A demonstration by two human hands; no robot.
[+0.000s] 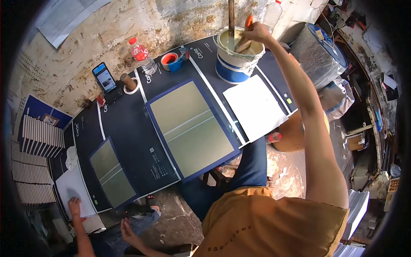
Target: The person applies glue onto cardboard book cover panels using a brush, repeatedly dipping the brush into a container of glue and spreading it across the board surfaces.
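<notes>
My right hand (257,33) is closed around a brush (244,44) with an orange handle, its bristles down in the bucket. The white and blue bucket (233,73) holds pale paste, and a wooden stick (231,19) stands in it. My left hand (127,231) hangs low at the left, away from the table, with its fingers loosely apart and nothing visible in it. Before me lies a dark blue cover sheet (192,169) carrying two greenish-grey boards (199,145) with a narrow strip between them. White sheets (254,107) lie beside it, below the bucket.
Another cover with boards (112,169) lies to the left. A co-worker's hand (74,206) rests on a white sheet (64,184). Stacked books (40,137) stand at the far left. Along the wall are a phone (105,77), a bottle (143,58) and tape rolls (170,60).
</notes>
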